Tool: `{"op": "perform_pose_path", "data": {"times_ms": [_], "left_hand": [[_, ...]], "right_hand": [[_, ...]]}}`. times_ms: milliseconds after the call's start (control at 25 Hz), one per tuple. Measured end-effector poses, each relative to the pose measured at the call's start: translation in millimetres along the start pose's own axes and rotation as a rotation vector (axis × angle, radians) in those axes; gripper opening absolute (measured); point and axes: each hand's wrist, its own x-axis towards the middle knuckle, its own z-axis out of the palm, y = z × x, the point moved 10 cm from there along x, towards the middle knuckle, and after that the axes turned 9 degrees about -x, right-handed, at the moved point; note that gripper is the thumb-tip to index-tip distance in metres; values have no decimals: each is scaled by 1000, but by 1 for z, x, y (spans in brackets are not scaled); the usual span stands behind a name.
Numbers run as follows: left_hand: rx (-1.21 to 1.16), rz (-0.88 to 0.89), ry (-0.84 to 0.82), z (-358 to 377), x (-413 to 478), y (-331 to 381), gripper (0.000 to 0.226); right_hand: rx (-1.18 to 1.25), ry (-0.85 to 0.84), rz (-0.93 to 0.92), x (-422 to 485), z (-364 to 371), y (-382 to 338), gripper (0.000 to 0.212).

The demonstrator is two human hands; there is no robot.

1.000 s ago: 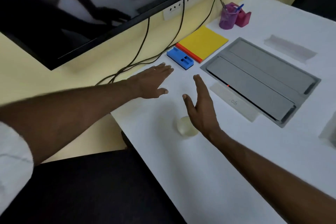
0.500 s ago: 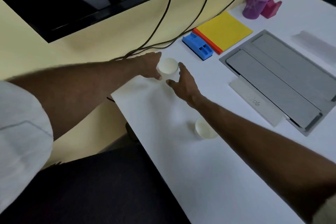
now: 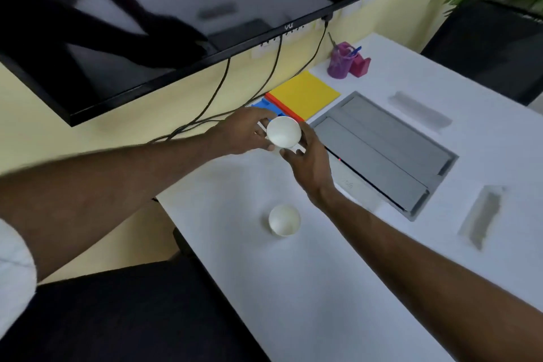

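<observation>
A small white paper cup is held between both hands, over the far part of the white desk near the wall. Its open mouth is tilted toward the camera. Whether its base touches the desk cannot be told.

The left hand is closed on the cup from the left, with the thumb and fingertips set against its wall. The right hand is curled round the cup from the right and from below. The thumb is seen under the rim and the fingers pass behind the far side.

A second white paper cup stands upright on the desk, nearer the person and well apart from both hands.

A blue plastic block is partly hidden behind the left hand. Just beside it lies a yellow square pad with an orange edge. A grey rectangular hatch with two flaps is set into the desk to the right of the right hand. A purple translucent pen holder stands at the wall. A black monitor is mounted above, with black cables hanging below it.
</observation>
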Motion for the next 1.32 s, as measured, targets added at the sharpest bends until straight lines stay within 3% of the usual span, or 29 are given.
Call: {"op": "perform_pose_path", "data": {"times_ms": [400, 680, 960, 1320], "left_hand": [[-125, 310, -79, 108, -103, 251, 67], [-164, 452, -218, 266, -255, 424, 61], [-436, 463, -426, 423, -391, 538, 65], [-566, 541, -777, 608, -528, 645, 62]], "right_hand": [[-17, 175, -75, -184, -247, -14, 70], [95, 288, -40, -403, -423, 24, 73], [263, 460, 77, -611, -536, 81, 63], [423, 897, 290, -845, -621, 151, 75]]}}
